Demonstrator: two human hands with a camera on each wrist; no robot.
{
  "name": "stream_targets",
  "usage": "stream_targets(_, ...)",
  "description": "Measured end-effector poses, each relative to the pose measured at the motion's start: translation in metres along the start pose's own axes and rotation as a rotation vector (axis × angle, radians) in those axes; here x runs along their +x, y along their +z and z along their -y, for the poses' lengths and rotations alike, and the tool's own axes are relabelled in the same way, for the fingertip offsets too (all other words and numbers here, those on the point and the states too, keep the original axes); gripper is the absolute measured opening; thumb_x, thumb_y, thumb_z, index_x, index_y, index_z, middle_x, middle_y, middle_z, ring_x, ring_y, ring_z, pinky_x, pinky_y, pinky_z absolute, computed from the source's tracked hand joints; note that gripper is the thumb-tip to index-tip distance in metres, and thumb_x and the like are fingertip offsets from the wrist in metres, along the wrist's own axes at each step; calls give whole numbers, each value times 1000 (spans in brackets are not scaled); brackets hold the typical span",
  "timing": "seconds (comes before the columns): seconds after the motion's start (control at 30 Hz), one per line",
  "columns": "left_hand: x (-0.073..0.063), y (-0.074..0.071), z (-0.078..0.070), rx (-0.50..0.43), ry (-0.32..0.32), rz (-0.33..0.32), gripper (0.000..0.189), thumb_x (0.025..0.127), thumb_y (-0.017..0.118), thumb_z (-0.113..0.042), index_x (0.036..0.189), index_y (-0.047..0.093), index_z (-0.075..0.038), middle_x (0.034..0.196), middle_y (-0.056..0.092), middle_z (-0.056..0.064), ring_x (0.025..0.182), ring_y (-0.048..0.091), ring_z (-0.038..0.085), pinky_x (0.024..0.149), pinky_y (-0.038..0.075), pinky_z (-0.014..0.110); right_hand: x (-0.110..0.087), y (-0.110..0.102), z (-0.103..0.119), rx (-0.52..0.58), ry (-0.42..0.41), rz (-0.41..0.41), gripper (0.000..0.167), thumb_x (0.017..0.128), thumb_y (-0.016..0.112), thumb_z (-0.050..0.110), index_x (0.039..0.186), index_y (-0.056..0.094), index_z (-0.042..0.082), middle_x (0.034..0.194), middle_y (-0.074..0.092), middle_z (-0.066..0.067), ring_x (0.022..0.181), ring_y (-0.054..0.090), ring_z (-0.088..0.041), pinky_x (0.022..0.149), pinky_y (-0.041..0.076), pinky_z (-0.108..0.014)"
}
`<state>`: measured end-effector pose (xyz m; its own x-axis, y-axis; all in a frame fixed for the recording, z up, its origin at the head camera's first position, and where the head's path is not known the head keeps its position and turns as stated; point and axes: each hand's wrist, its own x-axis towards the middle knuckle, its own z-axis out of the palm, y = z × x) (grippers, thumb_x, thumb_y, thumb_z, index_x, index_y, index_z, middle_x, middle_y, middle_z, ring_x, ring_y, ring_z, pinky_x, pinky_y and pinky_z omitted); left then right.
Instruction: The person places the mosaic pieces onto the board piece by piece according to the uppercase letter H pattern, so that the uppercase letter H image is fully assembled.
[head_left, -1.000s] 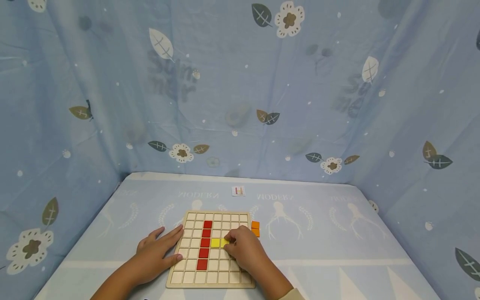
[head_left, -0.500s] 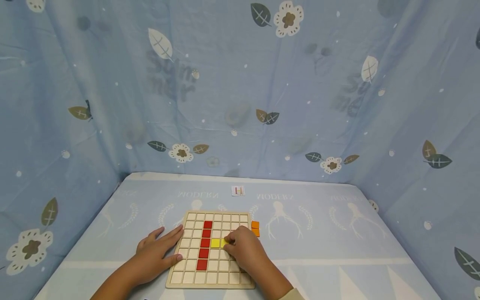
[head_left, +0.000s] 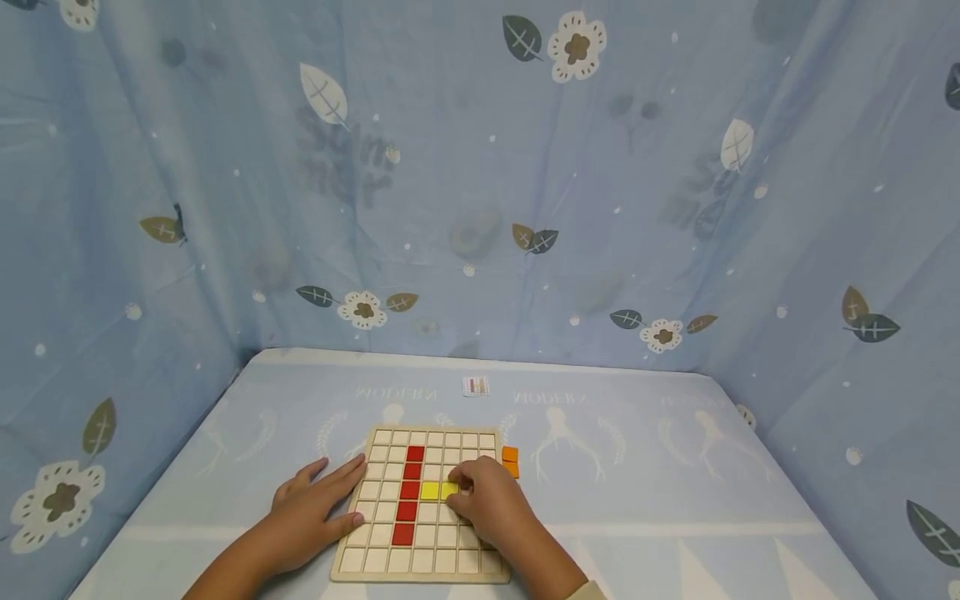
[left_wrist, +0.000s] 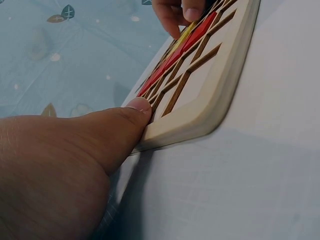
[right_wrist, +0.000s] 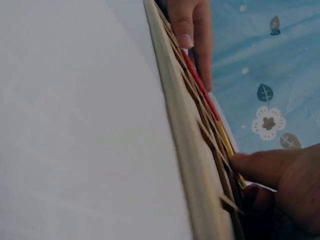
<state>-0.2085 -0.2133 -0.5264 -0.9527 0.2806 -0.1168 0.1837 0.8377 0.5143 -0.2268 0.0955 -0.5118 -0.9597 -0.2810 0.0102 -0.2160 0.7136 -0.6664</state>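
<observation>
A wooden grid board (head_left: 420, 577) lies on the table in the head view. A column of several red square tiles (head_left: 407, 510) fills part of one column of cells. Right of the column's middle sits a yellow tile (head_left: 430, 490). My right hand (head_left: 487, 500) pinches a second yellow tile (head_left: 449, 491) by thumb and fingertips, at the cell beside it; whether it is fully seated is hidden. My left hand (head_left: 315, 510), fingers extended, rests on the board's left edge. In the left wrist view, the left thumb (left_wrist: 135, 107) touches the rim.
Two orange tiles (head_left: 511, 461) lie just off the board's right side, behind the right hand. Beyond the board is a small printed card (head_left: 476, 386) with a coloured grid pattern. A blue patterned curtain (head_left: 450, 167) encloses the table's back and sides.
The head view has shifted a little, so the scene sits slightly lower in it. Both hands and the tiles show no visible movement.
</observation>
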Motion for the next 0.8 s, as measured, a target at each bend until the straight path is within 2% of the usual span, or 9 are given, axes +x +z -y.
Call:
stream_targets(0.07, 0, 0, 0, -1, 0, -1, 86, 90, 69, -67, 163, 41, -29, 173, 28, -11, 156, 11, 53, 112, 9, 77, 1, -8, -2, 56, 1, -18, 28, 93, 82, 24, 120, 77, 17, 103, 65, 7, 88, 59, -9, 75, 53, -30)
stream_targets(0.17, 0, -2, -2, 3, 11, -4, 86, 90, 69, -66, 163, 41, -29, 173, 28, -11, 156, 11, 54, 111, 9, 78, 7, -25, -12, 105, 37, -95, 29, 97, 78, 24, 124, 75, 15, 106, 65, 3, 89, 60, -13, 72, 53, -31)
stream_targets(0.3, -1, -3, -3, 8, 19, -8, 86, 91, 69, -66, 162, 42, -28, 173, 29, -10, 156, 12, 54, 111, 9, 78, 13, -43, -36, 49, 137, -219, 23, 98, 76, 23, 119, 75, 13, 100, 64, 1, 84, 58, -15, 69, 50, -31)
stream_targets(0.43, -2, -3, -3, 7, 19, -10, 85, 91, 69, -65, 162, 42, -27, 172, 29, -9, 156, 12, 54, 111, 9, 77, 15, -49, -55, -3, 213, -211, 23, 96, 78, 23, 116, 75, 13, 98, 64, 0, 85, 56, -17, 74, 49, -35)
stream_targets(0.57, -2, -3, -4, 3, 15, -6, 86, 91, 69, -66, 162, 42, -27, 173, 29, -9, 156, 12, 54, 111, 9, 77, 16, -48, -62, -19, 224, -187, 23, 94, 81, 23, 114, 75, 14, 100, 63, -2, 89, 55, -20, 78, 50, -38)
stream_targets(0.8, -2, -1, -3, 18, -2, -1, 87, 90, 69, -67, 162, 42, -27, 173, 29, -9, 156, 11, 54, 112, 9, 77, 17, -46, -64, -11, 234, -218, 23, 95, 79, 21, 116, 74, 14, 93, 61, 1, 82, 53, -18, 73, 46, -35)
